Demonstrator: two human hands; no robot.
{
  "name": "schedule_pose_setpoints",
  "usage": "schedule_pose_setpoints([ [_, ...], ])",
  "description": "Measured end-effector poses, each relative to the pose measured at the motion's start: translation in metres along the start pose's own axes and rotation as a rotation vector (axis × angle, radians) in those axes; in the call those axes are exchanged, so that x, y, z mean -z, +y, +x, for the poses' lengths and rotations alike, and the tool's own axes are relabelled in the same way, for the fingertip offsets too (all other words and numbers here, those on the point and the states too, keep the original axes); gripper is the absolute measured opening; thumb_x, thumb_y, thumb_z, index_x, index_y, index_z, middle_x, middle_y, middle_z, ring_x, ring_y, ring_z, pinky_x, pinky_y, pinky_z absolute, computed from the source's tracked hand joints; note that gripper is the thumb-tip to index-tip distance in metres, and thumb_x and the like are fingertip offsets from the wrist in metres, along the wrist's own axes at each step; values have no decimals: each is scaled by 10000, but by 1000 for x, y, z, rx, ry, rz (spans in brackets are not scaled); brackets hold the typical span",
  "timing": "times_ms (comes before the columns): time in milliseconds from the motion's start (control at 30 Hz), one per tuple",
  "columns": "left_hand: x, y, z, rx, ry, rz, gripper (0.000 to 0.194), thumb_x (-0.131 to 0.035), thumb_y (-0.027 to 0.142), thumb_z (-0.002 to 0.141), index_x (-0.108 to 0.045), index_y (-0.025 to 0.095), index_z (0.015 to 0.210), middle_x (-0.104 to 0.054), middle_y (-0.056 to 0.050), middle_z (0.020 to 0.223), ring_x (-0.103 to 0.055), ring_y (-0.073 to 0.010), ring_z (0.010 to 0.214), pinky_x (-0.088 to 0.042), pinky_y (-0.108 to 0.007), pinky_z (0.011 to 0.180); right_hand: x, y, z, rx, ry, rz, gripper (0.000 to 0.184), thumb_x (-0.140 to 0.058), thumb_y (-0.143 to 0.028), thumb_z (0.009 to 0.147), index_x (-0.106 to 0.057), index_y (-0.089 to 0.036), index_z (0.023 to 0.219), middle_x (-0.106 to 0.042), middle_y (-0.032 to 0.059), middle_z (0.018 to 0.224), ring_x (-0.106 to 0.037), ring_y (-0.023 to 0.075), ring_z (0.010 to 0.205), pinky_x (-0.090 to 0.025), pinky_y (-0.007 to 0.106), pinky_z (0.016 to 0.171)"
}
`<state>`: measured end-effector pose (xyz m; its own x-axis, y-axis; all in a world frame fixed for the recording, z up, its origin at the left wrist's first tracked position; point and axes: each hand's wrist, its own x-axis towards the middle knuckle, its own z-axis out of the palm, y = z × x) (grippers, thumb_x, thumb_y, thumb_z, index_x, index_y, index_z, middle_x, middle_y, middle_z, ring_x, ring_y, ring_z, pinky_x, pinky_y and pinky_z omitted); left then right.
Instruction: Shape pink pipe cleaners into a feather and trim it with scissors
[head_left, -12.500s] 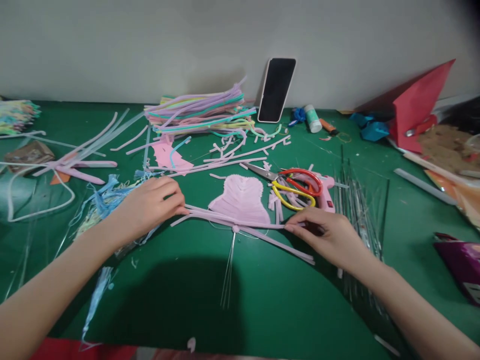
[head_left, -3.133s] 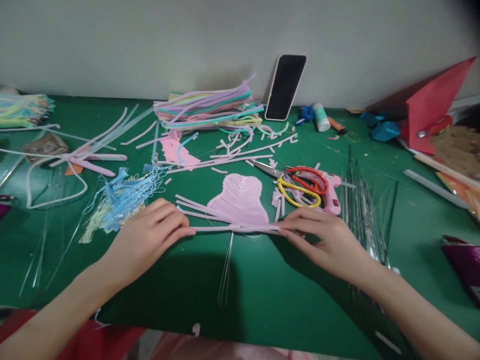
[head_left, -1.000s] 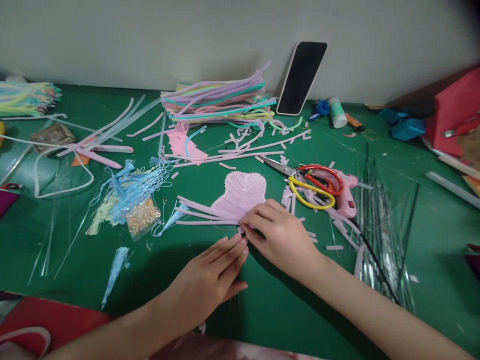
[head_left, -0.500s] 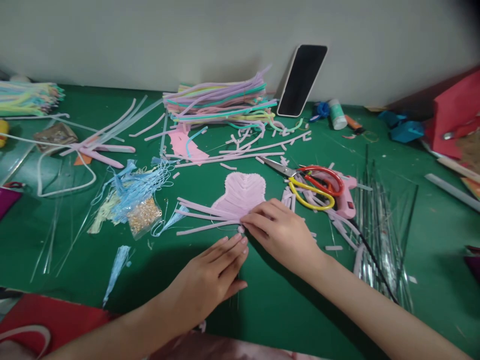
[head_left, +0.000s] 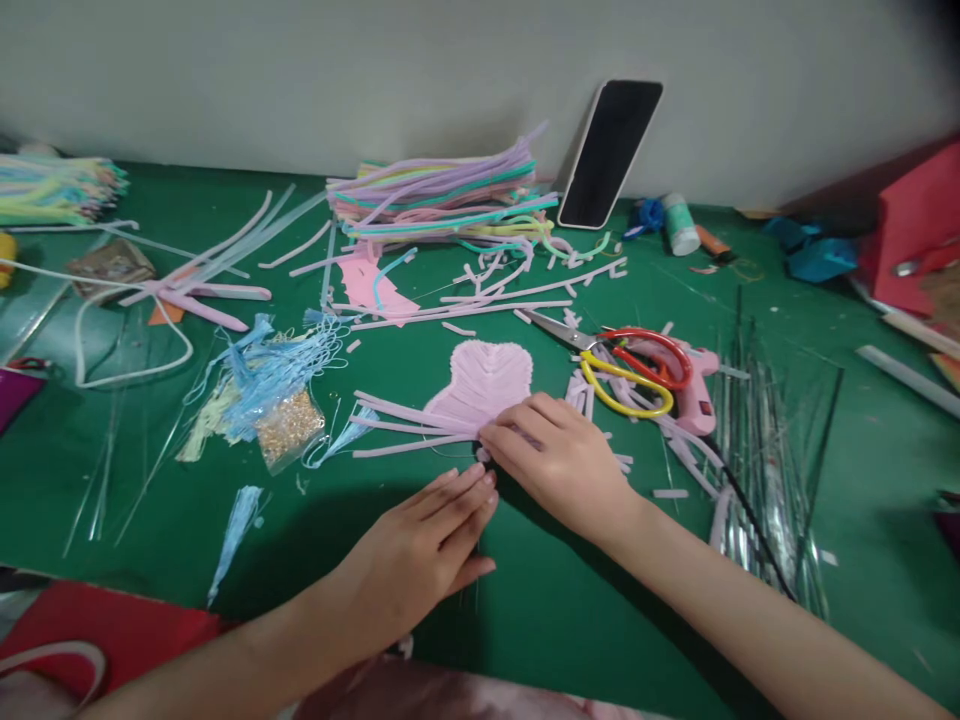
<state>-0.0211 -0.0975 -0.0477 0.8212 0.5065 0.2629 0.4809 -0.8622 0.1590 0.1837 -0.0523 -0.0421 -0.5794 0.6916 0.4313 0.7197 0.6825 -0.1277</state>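
Note:
A pale lilac shape made of pipe cleaners [head_left: 491,375] lies on the green table, its rounded lobes pointing away from me. Several loose lilac pipe cleaners [head_left: 405,412] stick out from its lower left side. My right hand [head_left: 562,460] rests at its lower edge, thumb and fingertips pinched on a pipe cleaner end; the exact grip is partly hidden. Just below, my left hand [head_left: 424,550] lies with fingers stretched out and thumb apart. Its fingertips touch or nearly touch a small lilac bit [head_left: 482,455].
Scissors [head_left: 600,355] and a pink glue gun [head_left: 697,390] lie to the right, beside clear sticks [head_left: 776,500]. Blue tassels [head_left: 277,370] and a bag of gold beads [head_left: 291,428] lie left. Behind are bundled pipe cleaners [head_left: 442,195] and a propped phone [head_left: 611,155].
The view has shifted very slightly. Both hands keep nearly the same places, and the right fingers stay pinched at the lower edge of the lilac shape.

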Motion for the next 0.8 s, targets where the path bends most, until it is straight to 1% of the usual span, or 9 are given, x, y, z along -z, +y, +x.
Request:
schedule_pose_setpoints([
  [100,8,-5,3,7,9,6,393,-483,337,968,-578,67,1237,-629,-131,1297,-558,-226,1242,-434,-358,1083,0,-3,-8,1,-17,15,173,-542,-130,904,-702,-121,969,-702,73,874,-586,199,818,-488,316,729],
  [200,13,-15,8,101,22,69,451,-471,332,972,-498,53,1325,-558,-159,1375,-461,-248,1331,-381,-411,1118,0,-10,-20,-10,-46,-28,276,-476,-105,924,-661,-70,1126,-707,126,1042,-616,246,963,-517,371,835],
  [267,11,-23,12,154,-15,104,540,-428,406,977,-439,41,1374,-497,-187,1424,-405,-274,1369,-364,-464,1117,1,-16,-29,-6,-72,-78,353,-408,-59,926,-612,-33,1213,-668,163,1196,-590,274,1121,-495,410,944],
  [367,5,-31,14,194,-93,112,630,-377,502,967,-415,46,1399,-465,-186,1448,-398,-283,1373,-345,-495,1116,3,-23,-41,-10,-139,-130,437,-335,-7,911,-530,10,1302,-560,195,1364,-497,275,1289,-433,425,1055],
  [400,4,-32,14,208,-112,113,635,-369,510,967,-416,50,1402,-461,-178,1453,-405,-280,1369,-340,-493,1118,4,-24,-44,-24,-163,-134,438,-337,-30,922,-508,11,1324,-532,196,1393,-480,273,1310,-426,429,1067],
  [467,2,-32,12,232,-133,120,634,-354,513,971,-420,57,1406,-453,-163,1461,-414,-273,1364,-333,-485,1121,5,-24,-48,-56,-219,-127,445,-373,-171,969,-458,2,1370,-481,188,1439,-459,276,1331,-429,444,1070],
  [567,3,-29,9,233,-147,137,671,-328,545,965,-417,53,1412,-433,-156,1474,-406,-274,1369,-323,-478,1124,7,-23,-51,-70,-281,-126,630,-391,-462,971,-402,-11,1412,-429,175,1474,-443,288,1343,-441,472,1059],
  [667,5,-28,9,219,-138,149,749,-299,608,940,-418,38,1411,-427,-166,1474,-401,-280,1371,-292,-478,1137,9,-22,-52,-72,-310,-146,702,-378,-545,951,-388,-28,1425,-405,162,1488,-434,287,1350,-432,479,1065],
  [800,6,-29,13,165,-109,130,796,-294,662,909,-439,53,1401,-433,-158,1472,-401,-271,1372,-198,-478,1173,10,-25,-50,-88,-314,-150,778,-381,-614,917,-391,-22,1422,-388,165,1495,-431,290,1352,-421,480,1074],
])
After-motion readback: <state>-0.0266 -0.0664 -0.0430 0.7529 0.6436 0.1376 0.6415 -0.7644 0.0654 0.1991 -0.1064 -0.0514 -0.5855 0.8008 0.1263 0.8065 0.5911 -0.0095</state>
